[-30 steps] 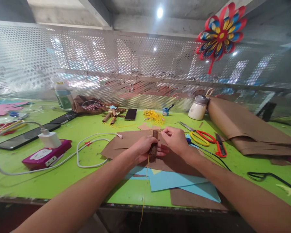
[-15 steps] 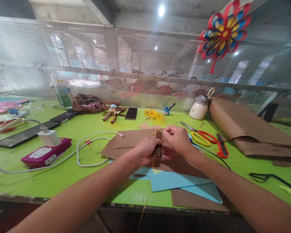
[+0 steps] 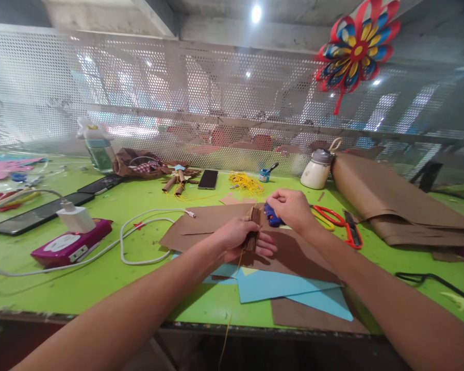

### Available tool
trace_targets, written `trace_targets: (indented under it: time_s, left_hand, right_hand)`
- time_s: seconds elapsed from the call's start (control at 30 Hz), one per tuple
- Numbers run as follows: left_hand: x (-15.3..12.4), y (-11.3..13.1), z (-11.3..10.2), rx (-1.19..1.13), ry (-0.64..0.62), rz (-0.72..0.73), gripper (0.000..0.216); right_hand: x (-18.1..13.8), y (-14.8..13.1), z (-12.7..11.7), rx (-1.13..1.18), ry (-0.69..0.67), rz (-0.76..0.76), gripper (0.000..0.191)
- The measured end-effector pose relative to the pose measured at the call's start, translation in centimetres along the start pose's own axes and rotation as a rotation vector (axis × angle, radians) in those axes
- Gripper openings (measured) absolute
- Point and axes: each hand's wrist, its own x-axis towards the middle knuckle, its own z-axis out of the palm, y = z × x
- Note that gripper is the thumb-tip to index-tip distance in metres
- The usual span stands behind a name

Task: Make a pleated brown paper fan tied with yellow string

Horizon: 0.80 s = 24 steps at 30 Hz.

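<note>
My left hand (image 3: 237, 238) grips a small upright bundle of brown paper strips (image 3: 252, 232) between thumb and palm, its lower fingers stretched out behind. A thin yellow thread (image 3: 228, 330) hangs from the bundle past the table edge. My right hand (image 3: 292, 206) is raised just right of the bundle, fingertips pinched together; what they hold, if anything, is hidden. Directly below those fingertips shows a blue tool (image 3: 272, 216), perhaps a glue gun, partly covered by the hand. Under both hands lie brown paper (image 3: 294, 255) and light blue paper pieces (image 3: 278, 283).
Scissors (image 3: 328, 215) and an orange-handled cutter (image 3: 352, 230) lie to the right, before a folded brown sheet (image 3: 402, 201). Further back are a cream jug (image 3: 316, 172), yellow thread pile (image 3: 244, 181) and phone (image 3: 208, 179). A white cable (image 3: 121, 247) and purple power block (image 3: 73, 242) sit left.
My right hand has moved right and slightly up, away from the bundle. The blue tool now shows between them. My left hand keeps the bundle in nearly the same place, with its lower fingers straighter.
</note>
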Motion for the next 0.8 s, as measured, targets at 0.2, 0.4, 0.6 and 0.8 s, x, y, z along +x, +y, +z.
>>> trace_targets:
  time_s: [0.2, 0.4, 0.6, 0.8]
  left_hand:
    - [0.5, -0.6, -0.4, 0.007, -0.035, 0.017, 0.016]
    - [0.7, -0.8, -0.4, 0.027, -0.075, -0.093, 0.017]
    - [0.4, -0.9, 0.0, 0.005, -0.215, -0.065, 0.009]
    - [0.4, -0.1, 0.0, -0.042, -0.133, -0.006, 0.010]
  right_hand:
    - [1.0, 0.2, -0.9, 0.254, 0.085, 0.020, 0.021]
    - [0.7, -1.6, -1.1, 0.502, 0.163, -0.054, 0.018]
    - [1.6, -4.2, -0.3, 0.687, 0.161, -0.084, 0.015]
    - [-2.0, -6.4, 0.7, 0.727, -0.008, -0.107, 0.007]
